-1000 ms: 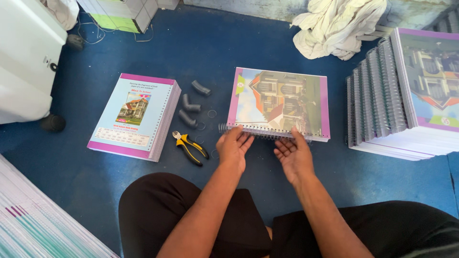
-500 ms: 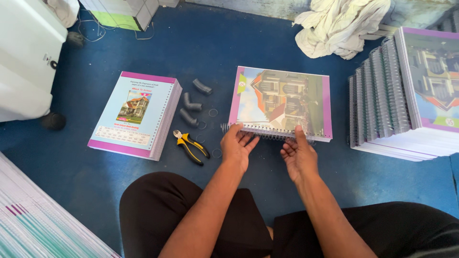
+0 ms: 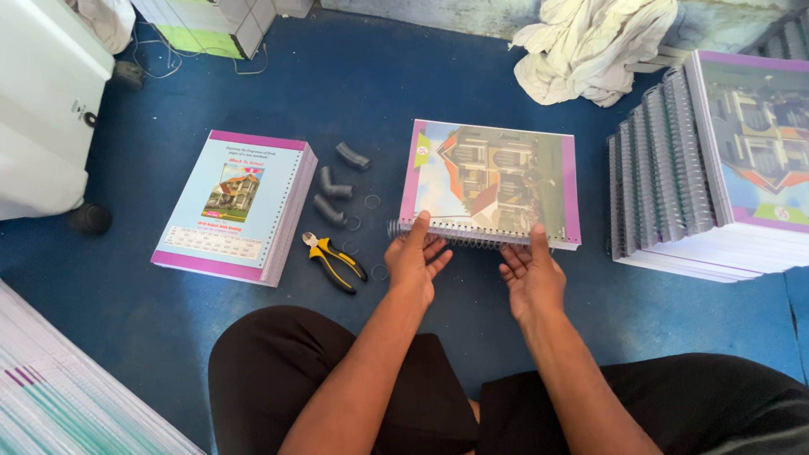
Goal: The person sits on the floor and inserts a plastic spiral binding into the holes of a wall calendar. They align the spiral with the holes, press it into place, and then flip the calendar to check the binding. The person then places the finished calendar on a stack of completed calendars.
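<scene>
Two bare hands are set against the near edge of a notebook (image 3: 493,181), a flat purple-bordered block with a glossy house picture, laid on the blue floor (image 3: 404,93). Along that edge a thin metal spiral coil (image 3: 459,236) is seen. The left hand (image 3: 415,257) is laid with fingers spread on the coil; the right hand (image 3: 533,274) is held open, fingertips at the coil. Left of the notebook, yellow-handled pliers (image 3: 333,259) are seen; right of it, a fanned stack of bound notebooks (image 3: 716,177).
</scene>
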